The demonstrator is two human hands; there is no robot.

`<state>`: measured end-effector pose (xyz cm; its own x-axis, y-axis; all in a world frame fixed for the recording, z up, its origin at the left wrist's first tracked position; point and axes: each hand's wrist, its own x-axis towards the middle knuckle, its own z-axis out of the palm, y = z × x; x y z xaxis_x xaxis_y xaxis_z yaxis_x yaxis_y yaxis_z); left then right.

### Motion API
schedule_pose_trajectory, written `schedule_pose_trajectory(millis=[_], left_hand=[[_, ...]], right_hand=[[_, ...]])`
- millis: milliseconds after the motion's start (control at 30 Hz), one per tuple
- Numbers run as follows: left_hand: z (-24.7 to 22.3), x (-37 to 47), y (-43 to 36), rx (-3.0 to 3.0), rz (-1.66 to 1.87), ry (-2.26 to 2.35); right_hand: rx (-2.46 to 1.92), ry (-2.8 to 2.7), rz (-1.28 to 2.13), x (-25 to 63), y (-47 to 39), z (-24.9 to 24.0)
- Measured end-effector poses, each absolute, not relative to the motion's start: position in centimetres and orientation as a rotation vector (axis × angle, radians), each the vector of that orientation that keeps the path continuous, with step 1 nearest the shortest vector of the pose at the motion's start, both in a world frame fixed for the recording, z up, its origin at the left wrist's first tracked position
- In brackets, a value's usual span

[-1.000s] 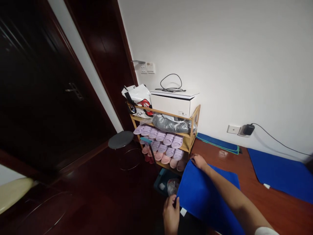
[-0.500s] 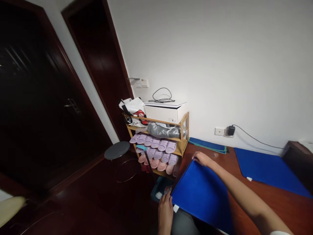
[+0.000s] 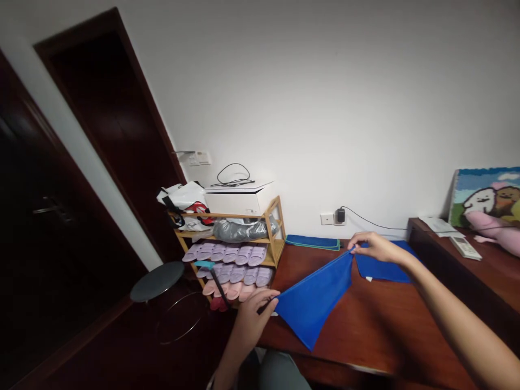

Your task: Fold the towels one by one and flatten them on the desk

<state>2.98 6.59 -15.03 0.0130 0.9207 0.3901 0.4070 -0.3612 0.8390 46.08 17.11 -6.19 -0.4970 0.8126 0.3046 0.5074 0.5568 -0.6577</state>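
Observation:
A blue cloth (image 3: 317,298) hangs in the air over the reddish-brown table (image 3: 365,325), its top edge stretched between my two hands. My left hand (image 3: 254,319) pinches the lower left corner. My right hand (image 3: 376,248) pinches the upper right corner, thumb against fingers. The cloth narrows to a point at the bottom. Behind my right hand, a second blue cloth (image 3: 385,265) with a small white tag lies flat on the table. A folded dark blue cloth with green edging (image 3: 312,242) rests along the wall.
Left of the table stands a wooden rack (image 3: 276,252) with slippers, a white box (image 3: 235,200) and a bag. A round stool (image 3: 157,280) is farther left. At the right, a raised brown surface holds a remote (image 3: 465,247) and a pink plush toy (image 3: 498,230).
The held cloth has gone from spread out near the table's left edge to hanging over the table. Both hands have changed position with it, and the view has turned right.

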Motion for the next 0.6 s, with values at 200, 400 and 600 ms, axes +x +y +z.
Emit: schedule_pose_trajectory(millis=[200,400,600], left_hand=[[-12.1,4.4,8.1,1.725,1.365,1.249],[-10.1,6.7,8.4,1.628,1.304,1.180],[-8.0,8.8,7.4,1.573,1.164,1.179]], right_hand=[[-1.113,-2.070,0.851,50.6,12.6,-3.3],[-1.187,-1.884,0.949,52.9,10.9,-4.7],[-1.231,-1.876,0.773,54.0,9.9,-5.4]])
